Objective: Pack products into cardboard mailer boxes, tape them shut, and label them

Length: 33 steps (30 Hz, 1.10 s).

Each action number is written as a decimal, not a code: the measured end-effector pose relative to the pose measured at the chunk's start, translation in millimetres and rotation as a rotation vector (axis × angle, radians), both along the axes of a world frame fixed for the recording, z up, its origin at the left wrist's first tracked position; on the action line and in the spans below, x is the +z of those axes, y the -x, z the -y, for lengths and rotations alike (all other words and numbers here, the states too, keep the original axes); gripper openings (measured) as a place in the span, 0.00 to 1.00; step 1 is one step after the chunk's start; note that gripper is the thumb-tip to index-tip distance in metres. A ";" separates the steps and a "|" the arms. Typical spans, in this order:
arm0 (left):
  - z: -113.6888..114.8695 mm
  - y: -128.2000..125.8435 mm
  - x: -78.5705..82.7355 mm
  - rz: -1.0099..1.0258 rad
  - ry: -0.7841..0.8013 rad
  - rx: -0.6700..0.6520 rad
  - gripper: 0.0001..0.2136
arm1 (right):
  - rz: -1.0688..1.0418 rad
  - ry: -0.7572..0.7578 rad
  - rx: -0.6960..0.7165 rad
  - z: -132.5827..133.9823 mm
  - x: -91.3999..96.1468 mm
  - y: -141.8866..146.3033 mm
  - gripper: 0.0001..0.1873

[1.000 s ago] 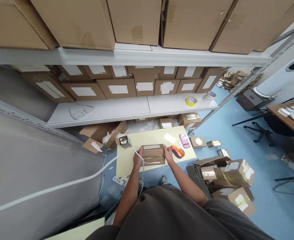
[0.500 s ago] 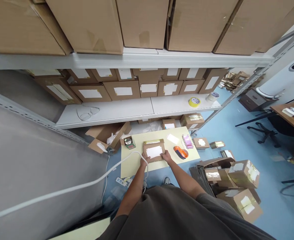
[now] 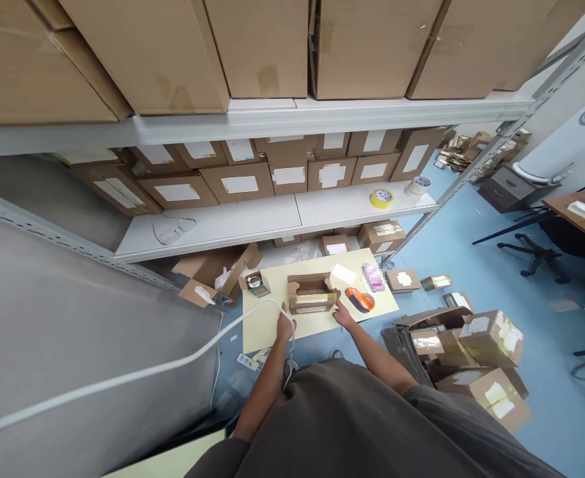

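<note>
- Left hand (image 3: 286, 326) sits just below the near-left corner of the cardboard box (image 3: 312, 294). Its fingers look loosely curled, but it is too small to tell whether they touch the box or close on anything.
- Right hand (image 3: 342, 312) lies at the box's near-right corner with fingers stretched out and nothing in it, between the box and the orange tape dispenser (image 3: 360, 300).
- The box stands on the pale yellow board (image 3: 267, 328), its top showing cut-out openings. Neither hand clearly grips it, so a nudge from either side could slide it.
- White cable (image 3: 172, 364) runs across the board right past the left wrist. I judge it the likeliest snag: it could drag on the hand or sweep the small open carton with a tin (image 3: 255, 283) off the board.
- A sideways move of the right hand could knock the dispenser toward the board's edge.
- Hidden or unclear: the box's contents, both palms, and the pink item (image 3: 373, 277), which is blurred.
</note>
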<state>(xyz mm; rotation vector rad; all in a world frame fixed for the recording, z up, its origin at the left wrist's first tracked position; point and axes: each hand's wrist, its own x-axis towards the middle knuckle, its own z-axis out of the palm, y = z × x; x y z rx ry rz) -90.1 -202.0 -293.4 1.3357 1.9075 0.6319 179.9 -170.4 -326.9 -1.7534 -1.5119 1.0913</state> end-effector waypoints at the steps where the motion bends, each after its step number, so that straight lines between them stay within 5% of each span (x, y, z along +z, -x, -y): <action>1: -3.1 1.9 6.6 -0.048 -0.046 0.044 0.39 | 0.001 0.002 -0.052 -1.8 4.2 -3.9 0.37; 3: -16.0 1.9 23.7 -0.143 -0.167 0.048 0.31 | -0.006 -0.049 -0.190 -7.3 15.8 -10.7 0.36; 5: -35.5 -5.4 42.2 -0.211 -0.233 -0.139 0.25 | -0.015 -0.154 -0.257 -15.3 30.1 -12.1 0.31; 7: -55.7 -18.1 57.4 -0.293 -0.155 -0.339 0.19 | -0.062 -0.225 -0.159 -25.8 44.7 -5.8 0.28; 10: -72.6 -34.5 69.2 -0.402 0.084 -0.446 0.21 | -0.059 -0.178 0.156 -43.2 62.5 13.3 0.27; 14: -61.2 -33.3 68.4 -0.375 0.087 -0.548 0.21 | 0.154 -0.077 0.414 -57.6 73.2 33.6 0.28; 19: -34.6 -25.4 61.3 -0.417 0.002 -0.702 0.07 | 0.452 -0.066 0.444 -54.4 69.5 32.3 0.32; 26: -41.2 -44.1 57.7 -0.442 0.028 -0.875 0.20 | 0.668 0.135 0.509 -51.8 61.4 33.2 0.58; 33: -44.5 -11.5 52.9 -0.525 0.071 -0.662 0.36 | 0.664 0.224 0.563 -77.3 59.9 44.5 0.80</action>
